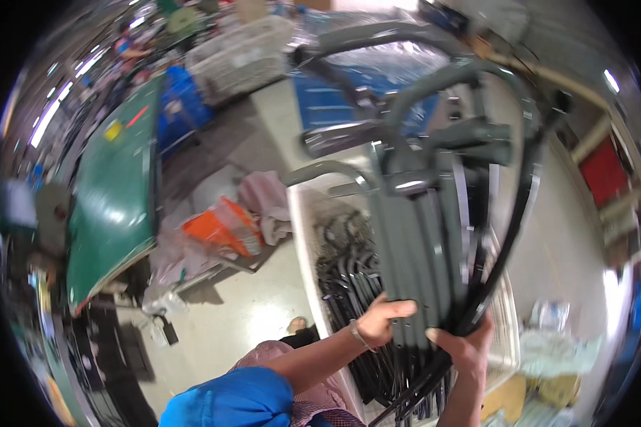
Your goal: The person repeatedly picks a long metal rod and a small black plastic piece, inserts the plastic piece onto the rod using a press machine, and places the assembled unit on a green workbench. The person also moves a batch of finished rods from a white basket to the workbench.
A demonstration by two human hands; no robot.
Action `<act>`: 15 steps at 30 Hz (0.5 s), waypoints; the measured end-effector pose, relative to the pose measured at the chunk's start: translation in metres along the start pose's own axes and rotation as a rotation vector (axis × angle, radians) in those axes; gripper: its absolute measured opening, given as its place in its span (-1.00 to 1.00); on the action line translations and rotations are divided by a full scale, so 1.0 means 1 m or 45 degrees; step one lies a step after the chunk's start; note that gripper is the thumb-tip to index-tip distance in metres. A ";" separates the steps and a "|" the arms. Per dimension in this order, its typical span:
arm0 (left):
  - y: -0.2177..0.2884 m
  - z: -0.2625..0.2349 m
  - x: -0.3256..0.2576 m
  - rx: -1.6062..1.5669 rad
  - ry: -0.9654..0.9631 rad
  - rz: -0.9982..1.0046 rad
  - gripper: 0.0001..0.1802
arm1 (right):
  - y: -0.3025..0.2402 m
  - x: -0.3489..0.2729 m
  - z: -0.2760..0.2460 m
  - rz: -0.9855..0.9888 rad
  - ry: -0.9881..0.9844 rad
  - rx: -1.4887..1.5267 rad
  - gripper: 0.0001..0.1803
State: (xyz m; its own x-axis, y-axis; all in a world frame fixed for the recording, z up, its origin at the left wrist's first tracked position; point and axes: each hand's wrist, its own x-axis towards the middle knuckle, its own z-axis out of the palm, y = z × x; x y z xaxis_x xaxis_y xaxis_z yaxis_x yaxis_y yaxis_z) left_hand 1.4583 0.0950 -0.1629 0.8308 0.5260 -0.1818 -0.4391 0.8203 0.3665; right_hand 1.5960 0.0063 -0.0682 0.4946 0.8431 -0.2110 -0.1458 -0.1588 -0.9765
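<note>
A bundle of grey bent metal tube frames (413, 235) stands tilted in front of me, its curved, dark-capped ends fanning out at the far end. My left hand (383, 322), with a bracelet at the wrist, grips the bundle's near left side; its thumb lies across the tubes and the other fingers are mostly hidden. On the near right side my right hand (470, 345) is closed round the tubes, thumb in front. Beneath the bundle is a long white plastic crate (303, 245) holding many dark bent rods (356, 281). The far ends of the frames are blurred.
A green-topped table (110, 206) stands at the left, with a blue bin (184, 103) beyond it. Nearby, an orange piece (226, 226) lies on pinkish cloth. Shelving (598, 156) runs along the right. Plastic wrapping (559, 356) lies by the crate's near right side.
</note>
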 end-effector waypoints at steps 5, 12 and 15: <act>0.102 0.078 -0.060 0.271 -0.143 0.380 -0.36 | -0.084 -0.027 0.085 -0.252 -0.041 0.045 -0.35; 0.302 0.139 -0.235 0.651 -0.240 0.854 -0.54 | -0.159 -0.071 0.291 -0.698 -0.306 0.056 -0.53; 0.385 0.162 -0.313 0.961 -0.015 0.867 -0.66 | -0.189 -0.090 0.394 -0.672 -0.621 0.510 -0.59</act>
State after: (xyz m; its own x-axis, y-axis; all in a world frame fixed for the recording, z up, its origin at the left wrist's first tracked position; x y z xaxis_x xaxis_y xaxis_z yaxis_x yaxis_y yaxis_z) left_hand 1.0845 0.2099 0.1828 0.4898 0.8228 0.2883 -0.4934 -0.0110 0.8697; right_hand 1.2416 0.1630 0.1530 0.1695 0.8987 0.4044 -0.3384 0.4385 -0.8326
